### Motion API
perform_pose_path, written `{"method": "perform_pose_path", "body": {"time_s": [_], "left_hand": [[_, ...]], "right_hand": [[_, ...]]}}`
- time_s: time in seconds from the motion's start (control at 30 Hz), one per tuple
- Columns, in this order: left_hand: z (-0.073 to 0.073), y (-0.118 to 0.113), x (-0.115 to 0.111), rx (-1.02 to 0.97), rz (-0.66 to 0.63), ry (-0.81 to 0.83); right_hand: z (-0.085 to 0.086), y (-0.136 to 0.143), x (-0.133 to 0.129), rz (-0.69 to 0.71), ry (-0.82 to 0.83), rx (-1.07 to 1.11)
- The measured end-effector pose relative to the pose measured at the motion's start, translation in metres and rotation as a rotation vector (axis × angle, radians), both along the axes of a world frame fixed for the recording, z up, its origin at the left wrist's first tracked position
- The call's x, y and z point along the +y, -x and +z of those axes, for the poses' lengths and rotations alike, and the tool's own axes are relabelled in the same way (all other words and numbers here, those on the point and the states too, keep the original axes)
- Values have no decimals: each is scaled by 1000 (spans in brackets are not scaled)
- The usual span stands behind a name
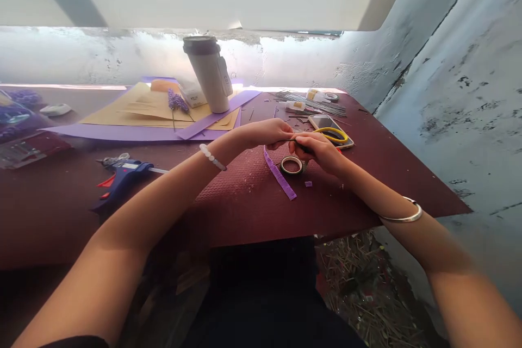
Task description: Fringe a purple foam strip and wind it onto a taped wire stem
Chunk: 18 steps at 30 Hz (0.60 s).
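Observation:
My left hand (275, 132) and my right hand (320, 151) meet over the table, fingers closed. Between their fingertips runs a thin dark wire (286, 140), pinched from both sides; most of it is hidden. A darker piece shows under my right fingers, too small to make out. Just below them stands a roll of dark tape (291, 166). A fringed purple paper strip (280, 175) comes down from beneath my left hand onto the table. Yellow-handled scissors (334, 134) lie partly behind my right hand, over a phone (326, 122).
A blue glue gun (126, 176) lies at the left. Farther back, a lidded cup (210, 73) and purple flowers (178, 100) stand or lie on tan and purple paper sheets (134, 111). Wires (334, 109) and small glue bottles (294, 105) sit at the back right.

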<state>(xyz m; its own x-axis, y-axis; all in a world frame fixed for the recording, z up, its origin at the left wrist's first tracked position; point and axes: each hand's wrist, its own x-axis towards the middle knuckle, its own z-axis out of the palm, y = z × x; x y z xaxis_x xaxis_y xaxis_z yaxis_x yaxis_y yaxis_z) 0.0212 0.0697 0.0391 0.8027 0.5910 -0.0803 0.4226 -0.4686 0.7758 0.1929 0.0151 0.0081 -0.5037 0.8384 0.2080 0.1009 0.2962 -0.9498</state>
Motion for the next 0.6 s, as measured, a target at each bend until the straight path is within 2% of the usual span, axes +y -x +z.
{"method": "perform_pose_path", "body": {"time_s": [0.1,0.3,0.6], "left_hand": [[3,-1,-1,-6,51,27],[15,10,2,-40,13,123],[15,15,7,-69,-3,141]], "right_hand": [[1,-1,0,-15,10,-5],[0,-1,1,-16,31,-10],[0,2,-1,-33,41,-24]]}}
